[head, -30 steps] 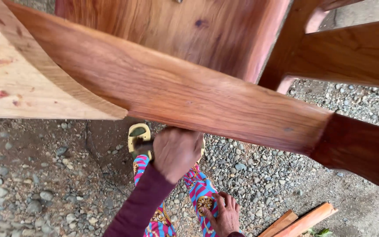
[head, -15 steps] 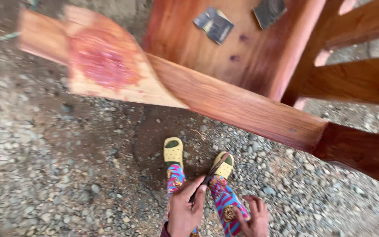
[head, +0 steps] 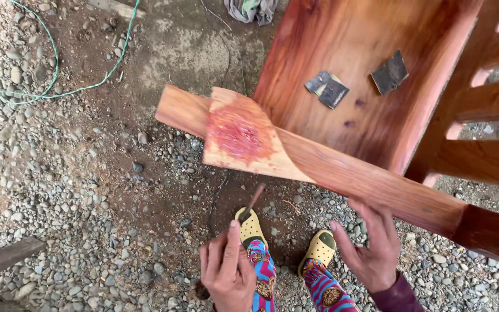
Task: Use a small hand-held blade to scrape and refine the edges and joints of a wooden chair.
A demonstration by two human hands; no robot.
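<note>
Gravel and packed dirt (head: 88, 190) fill most of what we see, grey pebbles spreading over the left and bottom of the frame, with a thin green cord (head: 59, 81) looping across the upper left and a bundle of cloth (head: 252, 8) at the top edge. We look down on a reddish wooden chair (head: 365, 75) that takes up the upper right; its seat carries two dark squares of sandpaper (head: 327, 88), the second one (head: 389, 72) lying just to the right of the first. A long armrest rail (head: 371, 182) runs diagonally from the centre toward the lower right, and its pale, flared end (head: 241, 136) shows a red stained patch.

At the bottom centre our left hand (head: 229, 271) has its grip closed around a thin brown stick-like tool (head: 253, 202), thumb laid along the shaft; the tip points up toward the underside of the rail and stops just short of it. Whether it is a brush or a rod we cannot tell. Our right hand (head: 373, 248) sits at the lower right with fingers spread wide, holding nothing, fingertips just below the rail. Between the hands we see two yellow clogs (head: 250, 226) and bright patterned trouser legs (head: 264, 271).
</note>
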